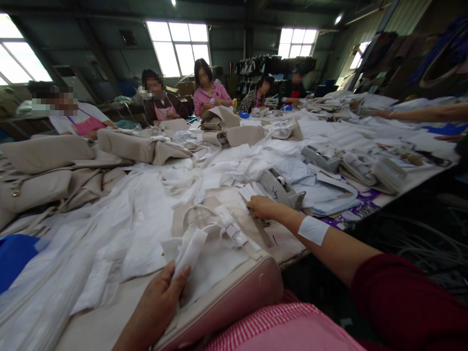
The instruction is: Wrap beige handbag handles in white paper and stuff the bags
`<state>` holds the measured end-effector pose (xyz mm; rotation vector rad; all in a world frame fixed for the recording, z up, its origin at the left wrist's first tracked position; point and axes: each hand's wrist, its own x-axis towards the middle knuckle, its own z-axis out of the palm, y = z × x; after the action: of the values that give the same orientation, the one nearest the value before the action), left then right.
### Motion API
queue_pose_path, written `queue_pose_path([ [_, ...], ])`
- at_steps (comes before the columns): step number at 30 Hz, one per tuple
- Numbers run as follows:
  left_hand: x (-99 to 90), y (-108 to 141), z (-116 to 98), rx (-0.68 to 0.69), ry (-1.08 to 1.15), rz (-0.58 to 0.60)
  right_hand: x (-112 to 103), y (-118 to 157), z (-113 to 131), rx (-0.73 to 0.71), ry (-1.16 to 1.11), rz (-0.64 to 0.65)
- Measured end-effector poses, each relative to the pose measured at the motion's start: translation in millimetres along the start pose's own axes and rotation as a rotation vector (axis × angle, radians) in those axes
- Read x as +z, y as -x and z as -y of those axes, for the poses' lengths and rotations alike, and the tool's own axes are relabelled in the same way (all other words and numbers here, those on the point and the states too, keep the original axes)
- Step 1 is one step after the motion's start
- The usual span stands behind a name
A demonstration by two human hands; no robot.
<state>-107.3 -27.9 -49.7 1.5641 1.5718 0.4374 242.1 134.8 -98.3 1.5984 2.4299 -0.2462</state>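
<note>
A beige handbag lies on its side at the table's near edge, against a pink checked apron. My left hand is closed around a strip of white wrapping beside the bag's handle. Clear and white wrapping also covers part of a strap. My right hand reaches forward with bent fingers at a fan of white paper slips; whether it grips a slip is hidden. Just beyond it stands a grey tape dispenser. A white patch sticks to my right forearm.
More beige bags are piled at the left. White wrapping sheets spread over the table. Another grey dispenser stands at the right, near wrapped goods. Several co-workers sit across the table; another person's arm reaches in from the right.
</note>
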Motion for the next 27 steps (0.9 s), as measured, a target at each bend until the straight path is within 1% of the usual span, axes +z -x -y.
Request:
queue_pose_path([
  [8,0.0,0,2,0.004,0.025,-0.003,3,-14,-4,-0.001,-0.027,0.009],
  [12,0.4,0,6,0.009,0.032,-0.009,5,-9,-6,-0.009,-0.041,0.004],
  [16,0.4,0,6,0.012,0.034,-0.005,9,-4,-8,0.015,-0.045,-0.029],
  [21,0.7,1,4,0.013,0.034,-0.01,9,-13,-9,0.018,-0.056,-0.006],
  [24,1.3,2,4,0.016,0.044,-0.012,10,-14,-8,0.006,-0.103,-0.016],
  [27,1.5,3,3,0.02,0.049,-0.021,12,-6,-7,-0.02,-0.192,-0.057],
])
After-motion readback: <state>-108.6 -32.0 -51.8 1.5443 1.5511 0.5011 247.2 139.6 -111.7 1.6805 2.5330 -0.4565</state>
